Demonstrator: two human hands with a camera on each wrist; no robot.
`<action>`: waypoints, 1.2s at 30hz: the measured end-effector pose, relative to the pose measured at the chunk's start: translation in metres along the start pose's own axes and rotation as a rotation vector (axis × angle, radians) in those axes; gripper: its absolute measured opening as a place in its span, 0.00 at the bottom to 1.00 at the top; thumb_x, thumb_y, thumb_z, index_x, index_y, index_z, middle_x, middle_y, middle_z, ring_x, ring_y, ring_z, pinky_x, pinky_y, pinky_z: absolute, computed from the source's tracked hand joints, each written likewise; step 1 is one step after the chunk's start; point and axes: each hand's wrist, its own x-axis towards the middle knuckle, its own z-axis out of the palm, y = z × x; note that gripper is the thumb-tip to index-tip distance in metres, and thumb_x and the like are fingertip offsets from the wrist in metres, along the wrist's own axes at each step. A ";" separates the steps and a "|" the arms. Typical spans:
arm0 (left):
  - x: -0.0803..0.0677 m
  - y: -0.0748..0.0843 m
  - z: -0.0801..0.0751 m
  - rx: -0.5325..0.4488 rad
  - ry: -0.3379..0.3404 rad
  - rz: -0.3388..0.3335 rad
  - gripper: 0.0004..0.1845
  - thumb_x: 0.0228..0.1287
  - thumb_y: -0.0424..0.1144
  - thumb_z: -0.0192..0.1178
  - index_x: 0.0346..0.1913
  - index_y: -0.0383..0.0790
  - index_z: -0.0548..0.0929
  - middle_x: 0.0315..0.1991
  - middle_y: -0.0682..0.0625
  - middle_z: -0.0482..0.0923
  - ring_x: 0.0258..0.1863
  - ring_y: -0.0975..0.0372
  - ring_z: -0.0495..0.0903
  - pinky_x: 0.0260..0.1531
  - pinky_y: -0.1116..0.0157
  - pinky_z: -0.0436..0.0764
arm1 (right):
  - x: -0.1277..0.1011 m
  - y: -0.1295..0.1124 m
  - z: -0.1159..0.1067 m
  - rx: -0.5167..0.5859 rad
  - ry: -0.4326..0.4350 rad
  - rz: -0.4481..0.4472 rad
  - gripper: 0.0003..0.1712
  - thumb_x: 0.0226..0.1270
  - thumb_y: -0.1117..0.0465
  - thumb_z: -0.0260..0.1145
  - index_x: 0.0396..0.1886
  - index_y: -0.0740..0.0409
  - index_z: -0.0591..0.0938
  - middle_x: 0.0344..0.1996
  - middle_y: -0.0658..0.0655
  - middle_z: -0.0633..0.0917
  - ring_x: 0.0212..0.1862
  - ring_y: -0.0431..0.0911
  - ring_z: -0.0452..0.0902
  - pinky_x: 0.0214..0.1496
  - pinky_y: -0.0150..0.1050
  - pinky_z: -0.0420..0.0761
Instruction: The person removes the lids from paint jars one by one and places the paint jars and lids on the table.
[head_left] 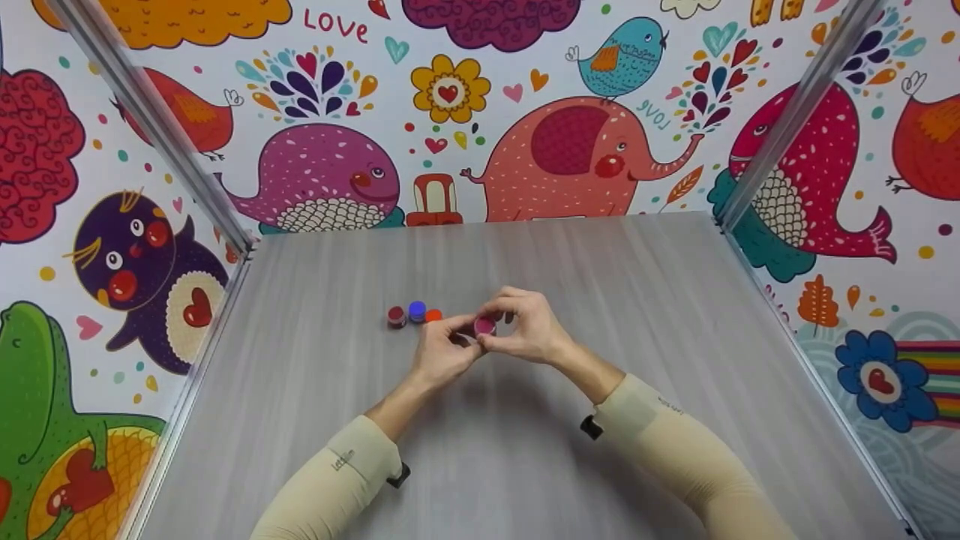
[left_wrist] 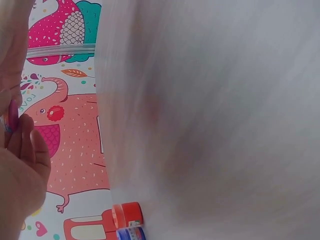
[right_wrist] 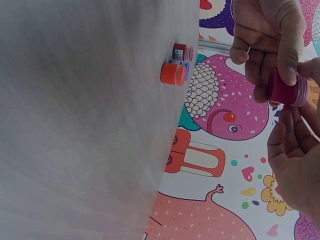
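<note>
I hold a small magenta pot between both my hands, lifted a little above the middle of the grey desk. My left hand has its fingers curled round the pot's body, with the thumb pressed along its side, as the right wrist view shows plainly. My right hand comes in from the other side, its fingers bent round the lid end of the pot, so both hands pinch the same pot and their fingertips nearly meet over it. From the left wrist view only a thin pink sliver of the pot shows between my fingers, and the rest there is blurred.

Just to the left of my hands, three more little pots stand close together in a short row on the desk: a dark red pot at the far left, a blue pot in the middle, and an orange pot nearest my left hand. They seem to touch one another or nearly so; I cannot tell which. The orange pot stands out in the right wrist view, with the other two just behind it.

Both my forearms are in beige sleeves and reach in from the near edge of the desk. Bright cartoon wallpaper with whales, an elephant and birds encloses the desk on three sides, with metal rails running up the corners.
</note>
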 end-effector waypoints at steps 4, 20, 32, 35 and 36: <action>-0.001 0.000 0.000 0.007 0.001 0.004 0.13 0.63 0.32 0.80 0.50 0.40 0.97 0.39 0.43 0.97 0.33 0.62 0.90 0.38 0.65 0.91 | 0.000 0.001 0.000 0.014 -0.012 -0.008 0.13 0.63 0.60 0.81 0.48 0.55 0.95 0.41 0.57 0.92 0.40 0.53 0.87 0.41 0.53 0.86; -0.003 0.000 0.001 0.004 -0.015 -0.006 0.13 0.64 0.32 0.80 0.51 0.40 0.97 0.41 0.43 0.97 0.36 0.56 0.91 0.39 0.57 0.93 | -0.001 0.003 -0.001 0.006 -0.044 -0.025 0.18 0.63 0.59 0.79 0.52 0.55 0.94 0.43 0.56 0.92 0.41 0.51 0.87 0.41 0.45 0.85; -0.002 0.002 0.002 0.007 0.023 0.006 0.12 0.63 0.35 0.83 0.49 0.40 0.97 0.40 0.43 0.97 0.36 0.58 0.92 0.40 0.59 0.93 | -0.008 0.003 0.004 -0.020 0.062 0.046 0.26 0.62 0.51 0.88 0.55 0.56 0.91 0.40 0.58 0.91 0.42 0.53 0.87 0.44 0.40 0.88; -0.003 0.001 0.002 0.007 0.025 0.003 0.11 0.63 0.33 0.83 0.48 0.40 0.97 0.39 0.44 0.97 0.36 0.61 0.91 0.39 0.66 0.91 | -0.009 0.002 0.005 -0.019 0.059 0.036 0.22 0.64 0.52 0.88 0.51 0.56 0.91 0.39 0.58 0.91 0.41 0.54 0.86 0.43 0.41 0.88; -0.003 0.001 0.002 0.006 0.022 0.003 0.11 0.63 0.33 0.82 0.48 0.40 0.97 0.39 0.44 0.97 0.36 0.61 0.91 0.39 0.67 0.90 | -0.009 0.002 0.005 -0.016 0.060 0.035 0.21 0.64 0.52 0.88 0.50 0.56 0.92 0.38 0.58 0.91 0.40 0.55 0.86 0.43 0.41 0.88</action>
